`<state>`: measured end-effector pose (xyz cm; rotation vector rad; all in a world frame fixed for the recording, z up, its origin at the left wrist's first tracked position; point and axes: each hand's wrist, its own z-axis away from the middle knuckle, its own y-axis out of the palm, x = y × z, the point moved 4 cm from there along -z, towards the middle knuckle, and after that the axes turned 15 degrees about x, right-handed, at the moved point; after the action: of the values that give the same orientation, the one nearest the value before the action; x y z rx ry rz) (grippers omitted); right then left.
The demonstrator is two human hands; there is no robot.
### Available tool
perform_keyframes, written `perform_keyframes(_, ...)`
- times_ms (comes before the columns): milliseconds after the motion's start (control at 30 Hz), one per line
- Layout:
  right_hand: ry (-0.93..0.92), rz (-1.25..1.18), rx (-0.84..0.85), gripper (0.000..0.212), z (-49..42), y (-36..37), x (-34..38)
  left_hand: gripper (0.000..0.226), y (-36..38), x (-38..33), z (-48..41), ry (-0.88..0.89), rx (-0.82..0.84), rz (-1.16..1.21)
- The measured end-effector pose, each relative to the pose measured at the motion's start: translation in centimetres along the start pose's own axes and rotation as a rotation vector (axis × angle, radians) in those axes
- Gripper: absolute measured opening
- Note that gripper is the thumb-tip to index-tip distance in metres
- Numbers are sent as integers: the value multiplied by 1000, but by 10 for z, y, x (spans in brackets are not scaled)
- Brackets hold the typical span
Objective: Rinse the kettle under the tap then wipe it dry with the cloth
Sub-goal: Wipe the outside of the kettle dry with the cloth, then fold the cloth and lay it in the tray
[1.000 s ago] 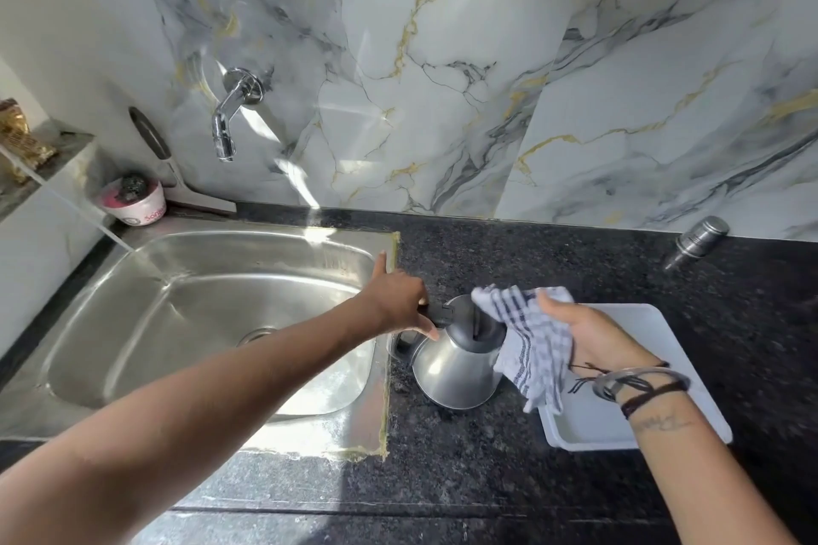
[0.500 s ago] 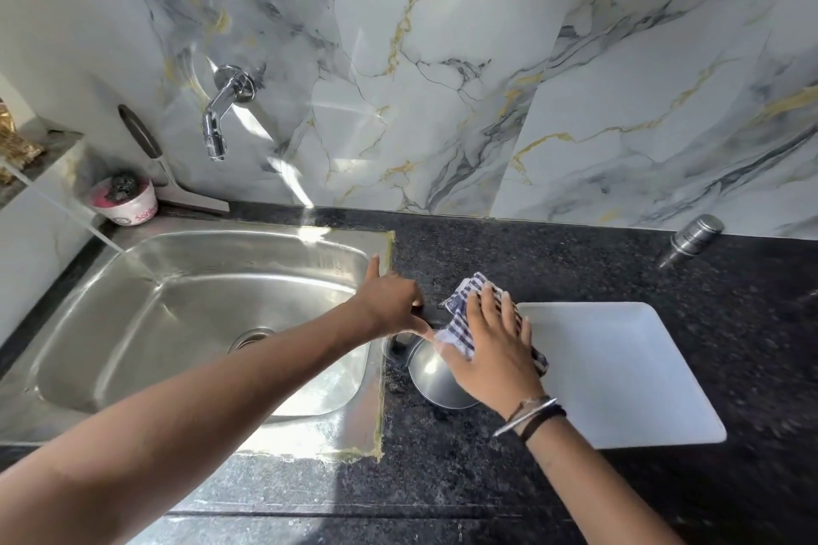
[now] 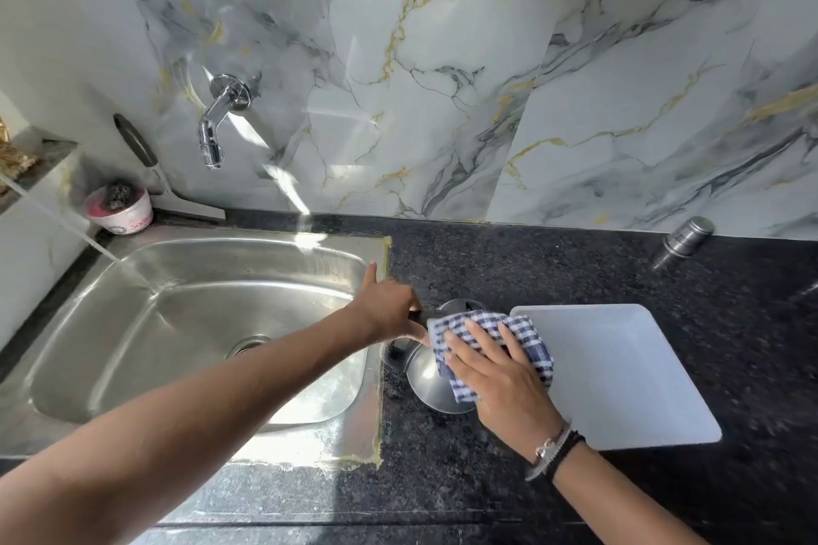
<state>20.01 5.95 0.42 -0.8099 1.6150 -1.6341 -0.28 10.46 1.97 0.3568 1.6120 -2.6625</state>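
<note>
Left hand (image 3: 389,312) grips the upright kettle (image 3: 427,383) by its left-pointing handle (image 3: 420,316); right hand (image 3: 498,381) presses cloth (image 3: 529,339) flat-fingered on top.

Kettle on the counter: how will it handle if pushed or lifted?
Polished steel kettle: probably rigid, light. Shiny wall likely slippery where the left hand grips it. Flares toward the base, so tipping seems unlikely.

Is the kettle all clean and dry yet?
Nearly. Rinsing looks done: the kettle stands on the counter, out of the sink, and no water runs from the tap. Right now the left hand grips its handle while the right hand presses the checked cloth on its top. Left: wiping the rest, like the bare shiny side.
</note>
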Motion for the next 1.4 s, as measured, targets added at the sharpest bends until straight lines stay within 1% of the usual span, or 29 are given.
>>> perform_keyframes(100,-78,68,-10,58,16,5,-12,52,-2,-1,1,5,12,-15)
perform_keyframes(167,-40,29,-37,57,18,3,-23,54,-1,-2,2,8,12,-11)
perform_keyframes(233,81,-92,-99,56,17,1,-36,55,0,-2,3,6,10,-22)
perform_keyframes(300,267,-323,-140,62,16,-1,-49,56,-1,-2,3,3,11,-17)
perform_keyframes(367,385,-512,-156,63,14,-2,-53,56,-1,-2,3,5,20,-6)
perform_keyframes(467,339,-605,-196,55,13,-7,-42,56,1,-1,3,9,8,4)
perform_keyframes(500,338,-707,-223,49,15,-9,-40,56,1,-1,3,3,8,6)
perform_keyframes(533,368,-882,-259,42,19,-12,-41,56,0,-1,4,-9,18,5)
perform_keyframes(600,474,-1346,-350,28,30,-16,-51,56,-2,-4,7,-41,38,-16)
perform_keyframes(633,539,-1600,-404,22,37,-12,-61,56,-3,-8,10,-56,32,-31)
perform_keyframes(667,595,-1854,-419,19,42,-9,-70,61,-3,-14,13,-62,5,-37)
perform_keyframes(700,625,-2075,-395,26,47,-8,-75,68,-4,-23,15,-45,-58,-19)
perform_keyframes(733,633,-2225,-353,37,53,-9,-79,75,-6,-36,20,4,-166,41)
perform_keyframes(767,612,-2316,-345,44,58,-12,-81,77,-10,-54,25,84,-284,157)
perform_keyframes(800,590,-2371,-386,48,63,-14,-84,79,-12,-73,31,175,-330,356)
perform_keyframes(833,568,-2407,-442,50,68,-17,-87,79,-12,-92,33,259,-264,618)
perform_keyframes(867,534,-2441,-479,53,73,-20,-87,79,-11,-114,34,328,-117,888)
perform_keyframes(900,496,-2467,-487,56,76,-24,-87,74,-9,-134,33,375,28,1092)
perform_keyframes(933,463,-2476,-469,59,78,-28,-87,62,-7,-149,29,392,124,1216)
perform_keyframes(967,422,-2460,-432,66,81,-32,-89,46,-7,-157,25,376,173,1281)
perform_keyframes(1033,350,-2424,-341,92,85,-38,-93,17,-7,-165,20,311,179,1356)
perform_keyframes(1067,321,-2453,-309,95,87,-38,-93,13,-6,-166,18,276,160,1401)
perform_keyframes(1100,315,-2483,-274,93,88,-38,-92,12,-2,-164,15,234,141,1452)
perform_keyframes(1133,362,-2489,-245,90,89,-36,-91,7,0,-162,13,196,118,1506)
perform_keyframes(1200,446,-2459,-172,73,91,-28,-88,23,3,-157,12,146,45,1572)
perform_keyframes(1267,485,-2344,-82,48,91,-15,-88,23,3,-154,12,142,-8,1590)
perform_keyframes(1300,540,-2257,-39,39,91,-10,-89,23,4,-153,12,152,-16,1574)
perform_keyframes(1333,631,-2160,-28,33,94,-3,-93,23,5,-152,13,156,-12,1544)
perform_keyframes(1400,812,-2002,-103,24,103,3,-103,24,8,-152,15,147,-5,1467)
